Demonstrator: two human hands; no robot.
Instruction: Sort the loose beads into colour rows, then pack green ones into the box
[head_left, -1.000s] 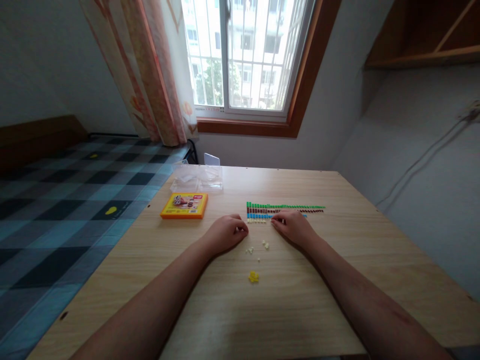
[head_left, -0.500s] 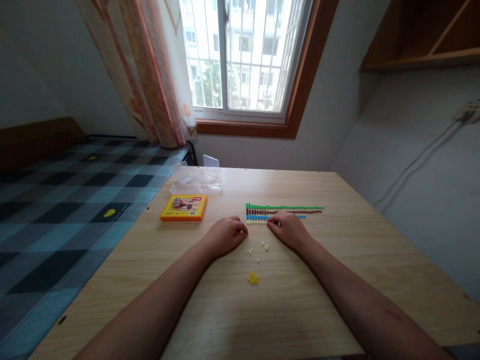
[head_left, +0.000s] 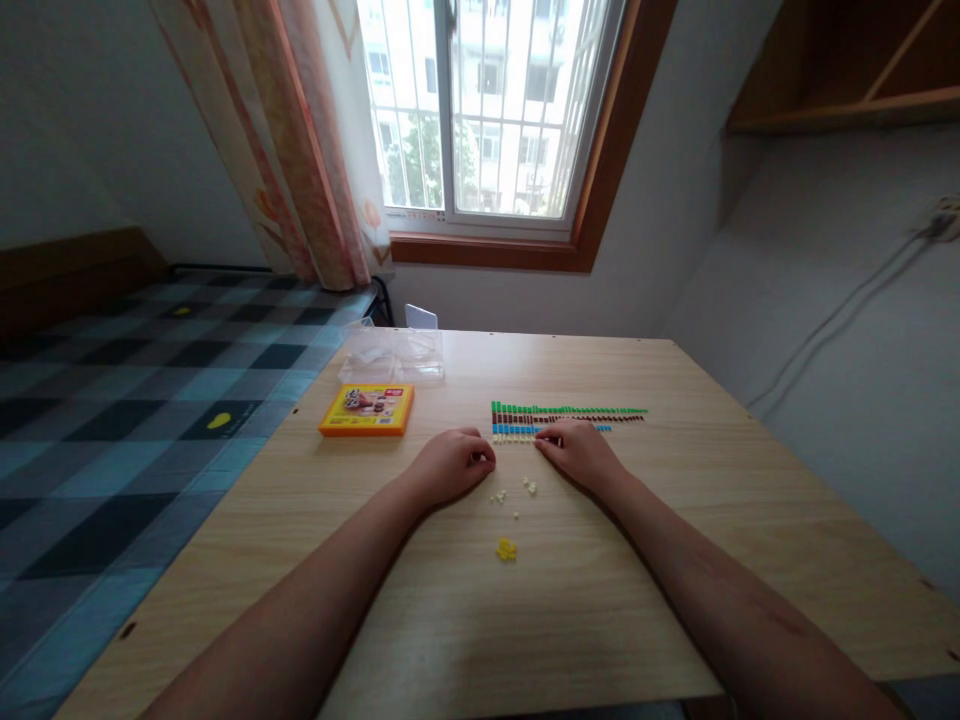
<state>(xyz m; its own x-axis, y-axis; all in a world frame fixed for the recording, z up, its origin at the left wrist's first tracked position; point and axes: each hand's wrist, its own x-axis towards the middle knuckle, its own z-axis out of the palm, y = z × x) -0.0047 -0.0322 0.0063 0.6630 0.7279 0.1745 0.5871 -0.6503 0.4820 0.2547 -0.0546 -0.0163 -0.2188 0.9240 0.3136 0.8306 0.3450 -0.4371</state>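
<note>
Tiny bricks lie in neat rows on the wooden table (head_left: 675, 560): a green row (head_left: 570, 409), a brown row (head_left: 577, 418), a blue row (head_left: 517, 428) and a short cream row (head_left: 512, 438). My right hand (head_left: 581, 455) rests at the end of the cream row, fingers pinched together on something too small to make out. My left hand (head_left: 450, 465) lies curled on the table to the left, fingertips tucked in. Loose cream bricks (head_left: 517, 492) sit between the hands, and a small yellow heap (head_left: 507, 549) lies nearer to me.
An orange box (head_left: 367, 410) lies at the left of the table, with clear plastic bags (head_left: 394, 357) behind it. A bed with a blue checked cover (head_left: 127, 400) adjoins the table's left edge. Window and curtain stand behind; a wall runs along the right.
My right hand has slid slightly left along the cream row. The left hand has stayed in place.
</note>
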